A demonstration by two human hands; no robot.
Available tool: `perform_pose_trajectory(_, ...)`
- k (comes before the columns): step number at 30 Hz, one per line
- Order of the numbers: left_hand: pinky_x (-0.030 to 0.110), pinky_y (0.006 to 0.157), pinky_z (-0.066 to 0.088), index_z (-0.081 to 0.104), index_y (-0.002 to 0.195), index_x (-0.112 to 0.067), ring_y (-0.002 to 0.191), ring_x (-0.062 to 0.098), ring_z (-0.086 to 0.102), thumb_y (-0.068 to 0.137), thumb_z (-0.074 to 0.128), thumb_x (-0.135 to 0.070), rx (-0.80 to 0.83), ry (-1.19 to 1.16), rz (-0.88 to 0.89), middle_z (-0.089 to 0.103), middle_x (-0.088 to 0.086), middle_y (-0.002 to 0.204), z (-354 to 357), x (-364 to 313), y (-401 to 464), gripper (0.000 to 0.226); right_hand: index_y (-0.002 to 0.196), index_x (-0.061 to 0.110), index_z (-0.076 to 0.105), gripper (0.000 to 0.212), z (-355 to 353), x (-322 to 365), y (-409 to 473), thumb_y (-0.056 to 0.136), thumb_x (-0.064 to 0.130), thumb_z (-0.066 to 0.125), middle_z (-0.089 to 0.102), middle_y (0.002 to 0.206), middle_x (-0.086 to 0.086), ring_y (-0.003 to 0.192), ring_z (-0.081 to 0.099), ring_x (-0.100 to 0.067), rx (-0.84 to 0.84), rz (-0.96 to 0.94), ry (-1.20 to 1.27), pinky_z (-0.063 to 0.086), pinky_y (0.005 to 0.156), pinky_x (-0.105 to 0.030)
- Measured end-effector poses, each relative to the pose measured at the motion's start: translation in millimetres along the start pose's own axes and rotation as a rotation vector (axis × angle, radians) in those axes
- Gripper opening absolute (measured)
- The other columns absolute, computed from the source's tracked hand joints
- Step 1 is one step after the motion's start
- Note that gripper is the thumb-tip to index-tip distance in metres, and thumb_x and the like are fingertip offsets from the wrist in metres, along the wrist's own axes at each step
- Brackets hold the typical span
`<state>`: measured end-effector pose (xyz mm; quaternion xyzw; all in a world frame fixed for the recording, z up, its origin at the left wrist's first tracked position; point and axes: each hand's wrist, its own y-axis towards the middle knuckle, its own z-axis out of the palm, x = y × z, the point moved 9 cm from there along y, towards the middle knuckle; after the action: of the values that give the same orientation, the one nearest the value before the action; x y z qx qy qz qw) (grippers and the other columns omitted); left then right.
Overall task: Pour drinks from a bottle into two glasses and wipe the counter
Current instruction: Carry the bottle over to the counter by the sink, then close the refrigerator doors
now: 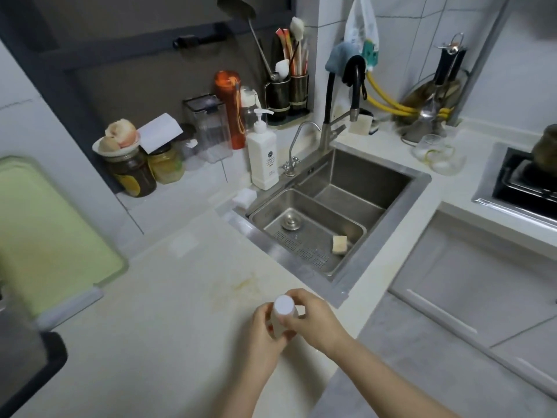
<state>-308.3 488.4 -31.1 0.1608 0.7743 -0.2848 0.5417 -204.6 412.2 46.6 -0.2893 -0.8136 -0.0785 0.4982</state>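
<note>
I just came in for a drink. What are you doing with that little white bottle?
A person stands at the counter beside the sink, holding a small white bottle upright in both hands. The left hand grips its body and the right hand wraps round the neck under the white cap, which is on. Nothing is poured yet. Two empty-looking glasses wait beyond the sink, and a yellowish stain marks the counter.
</note>
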Motion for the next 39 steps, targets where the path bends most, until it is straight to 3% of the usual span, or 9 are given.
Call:
perform_pose_trajectory(3, 0.035, 0.073, 0.057, 0.055, 0.1, -0.031, 0.09, 0.01, 0.069, 0.049, 0.081, -0.031, 0.03, 0.008, 0.003, 0.069, -0.006, 0.102, 2, 10, 8, 0.058, 0.11, 0.017, 0.06, 0.032, 2, 1, 1, 0.078, 0.019, 0.065, 0.064, 0.108, 0.005, 0.104, 0.057, -0.009, -0.02, 0.001, -0.015, 0.048, 0.089, -0.029)
perform_pose_trajectory(6, 0.05, 0.08, 0.055, 0.054, 0.105, -0.032, 0.095, 0.017, 0.068, 0.05, 0.082, -0.032, 0.074, 0.047, 0.028, 0.068, -0.005, 0.105, 3, 13, 14, 0.062, 0.112, 0.019, 0.059, 0.034, 3, 1, 0, 0.079, 0.02, 0.065, 0.063, 0.11, 0.007, 0.104, 0.056, -0.008, -0.019, 0.003, -0.018, 0.046, 0.085, -0.019)
perform_pose_trajectory(9, 0.05, 0.089, 0.051, 0.054, 0.115, -0.03, 0.108, 0.02, 0.062, 0.053, 0.082, -0.035, 0.116, 0.088, 0.095, 0.065, -0.003, 0.114, -3, 3, 12, 0.068, 0.124, 0.022, 0.053, 0.046, 0, -3, -3, 0.081, 0.026, 0.066, 0.057, 0.122, 0.009, 0.113, 0.051, -0.006, 0.007, 0.023, -0.05, 0.038, 0.087, -0.014)
perform_pose_trajectory(13, 0.034, 0.104, 0.039, 0.041, 0.128, -0.037, 0.125, 0.009, 0.045, 0.056, 0.079, -0.046, 0.1, 0.17, 0.191, 0.049, -0.012, 0.132, -26, -29, -5, 0.082, 0.134, 0.022, 0.045, 0.052, -29, -9, -11, 0.086, 0.029, 0.064, 0.054, 0.128, 0.005, 0.118, 0.049, -0.004, -0.051, 0.057, -0.051, 0.036, 0.094, -0.016)
perform_pose_trajectory(17, 0.025, 0.099, 0.037, 0.039, 0.122, -0.047, 0.12, 0.0, 0.047, 0.07, 0.081, -0.023, 0.079, 0.252, 0.398, 0.047, -0.022, 0.127, -35, -84, -19, 0.071, 0.128, 0.02, 0.051, 0.045, -85, -9, -29, 0.086, 0.026, 0.066, 0.058, 0.121, 0.007, 0.111, 0.054, -0.004, -0.211, 0.075, 0.013, 0.042, 0.094, -0.022)
perform_pose_trajectory(24, 0.003, 0.091, 0.035, 0.042, 0.126, -0.048, 0.115, -0.01, 0.048, 0.08, 0.072, -0.028, 0.148, 0.265, 0.73, 0.05, -0.027, 0.124, 39, -193, -60, 0.059, 0.118, 0.036, 0.052, 0.034, -205, -6, -100, 0.087, 0.026, 0.064, 0.061, 0.117, 0.013, 0.11, 0.055, 0.003, -0.501, 0.071, 0.056, 0.043, 0.097, -0.025)
perform_pose_trajectory(30, 0.005, 0.092, 0.036, 0.038, 0.124, -0.051, 0.117, -0.011, 0.046, 0.082, 0.07, -0.032, 0.408, 0.212, 0.927, 0.046, -0.028, 0.126, 174, -258, -115, 0.056, 0.137, 0.031, 0.039, 0.051, -311, -2, -204, 0.089, 0.038, 0.057, 0.049, 0.129, 0.017, 0.121, 0.043, 0.002, -0.74, 0.118, -0.378, 0.032, 0.096, -0.016)
perform_pose_trajectory(33, 0.016, 0.095, 0.04, 0.039, 0.126, -0.05, 0.116, -0.008, 0.048, 0.082, 0.069, -0.033, 0.562, 0.15, 1.008, 0.046, -0.028, 0.124, 246, -285, -157, 0.056, 0.14, 0.026, 0.037, 0.055, -357, 11, -264, 0.09, 0.04, 0.055, 0.05, 0.132, 0.01, 0.122, 0.044, -0.008, -0.864, 0.17, -0.649, 0.032, 0.101, -0.024)
perform_pose_trajectory(39, 0.018, 0.097, 0.041, 0.038, 0.122, -0.058, 0.118, -0.01, 0.046, 0.082, 0.066, -0.043, 0.907, 0.018, 1.083, 0.043, -0.033, 0.126, 374, -329, -257, 0.052, 0.124, 0.01, 0.057, 0.051, -425, 69, -374, 0.078, 0.027, 0.072, 0.066, 0.114, -0.006, 0.113, 0.059, -0.028, -1.2, 0.255, -1.211, 0.04, 0.1, -0.051)
